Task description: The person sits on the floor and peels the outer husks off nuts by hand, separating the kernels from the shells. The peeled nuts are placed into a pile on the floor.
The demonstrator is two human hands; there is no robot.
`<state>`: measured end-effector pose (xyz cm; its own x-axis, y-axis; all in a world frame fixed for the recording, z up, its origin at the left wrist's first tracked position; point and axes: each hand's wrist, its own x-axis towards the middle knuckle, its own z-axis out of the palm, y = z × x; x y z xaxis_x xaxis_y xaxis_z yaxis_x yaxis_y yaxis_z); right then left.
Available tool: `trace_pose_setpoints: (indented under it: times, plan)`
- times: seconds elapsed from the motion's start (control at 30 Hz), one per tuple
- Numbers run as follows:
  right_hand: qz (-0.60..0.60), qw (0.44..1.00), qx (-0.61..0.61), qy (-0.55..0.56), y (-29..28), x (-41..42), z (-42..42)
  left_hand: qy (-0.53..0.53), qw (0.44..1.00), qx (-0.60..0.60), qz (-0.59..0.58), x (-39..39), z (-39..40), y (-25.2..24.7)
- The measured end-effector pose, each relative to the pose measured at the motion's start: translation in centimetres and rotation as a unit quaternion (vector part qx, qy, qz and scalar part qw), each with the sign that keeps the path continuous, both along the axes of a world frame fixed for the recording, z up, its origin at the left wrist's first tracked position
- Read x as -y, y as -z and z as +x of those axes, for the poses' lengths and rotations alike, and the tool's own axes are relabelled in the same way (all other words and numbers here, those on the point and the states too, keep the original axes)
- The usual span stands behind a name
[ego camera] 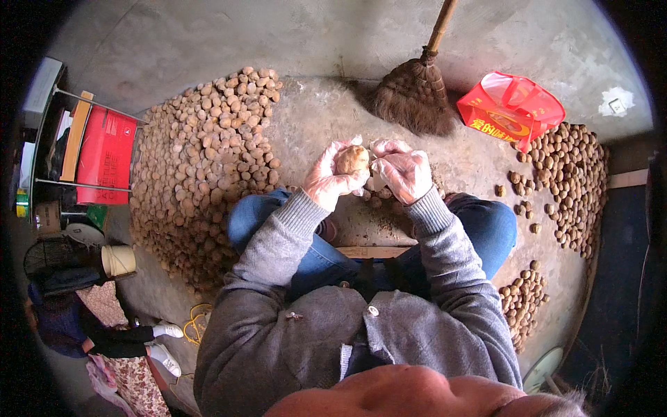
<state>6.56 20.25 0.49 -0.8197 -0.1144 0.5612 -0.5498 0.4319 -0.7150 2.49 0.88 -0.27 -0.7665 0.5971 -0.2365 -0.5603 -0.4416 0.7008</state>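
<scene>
My left hand [334, 173], in a thin clear plastic glove, holds up a pale brown, roundish tuber or bulb [353, 160] between thumb and fingers. Close beside it on the right is my right hand [400, 169], gloved the same way, its fingers curled and pinched together near the tuber; whether it grips something small cannot be told. Below and between the hands, several more roundish pieces [379, 194] lie on the concrete floor between my knees, partly hidden by the hands and sleeves.
A large heap of roundish pieces [208, 151] spreads at left. Darker brown ones lie in piles at right [573, 182] and lower right [525, 302]. A bristle broom [417, 96] leans ahead, beside a red bag [513, 109]. At far left stands a metal rack [88, 184]; below it a person's legs [130, 336] show.
</scene>
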Motion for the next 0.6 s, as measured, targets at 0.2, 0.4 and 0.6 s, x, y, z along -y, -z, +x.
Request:
trace_pose_setpoints:
  times: [0.2, 0.4, 0.6]
  plan:
    - [0.151, 0.988, -0.008, 0.006, 0.6, -0.3, 0.2, -0.01, 0.999, 0.024, -0.028, 0.2, -0.4, -0.2]
    - [0.102, 0.994, -0.039, 0.023, 0.6, 1.2, 0.4, -0.01, 0.979, 0.2, -0.043, -0.2, -0.1, -1.3]
    - [-0.018, 0.999, 0.01, -0.029, -1.0, 2.3, 0.5, -0.014, 0.991, 0.13, -0.011, -1.0, 0.6, -1.0]
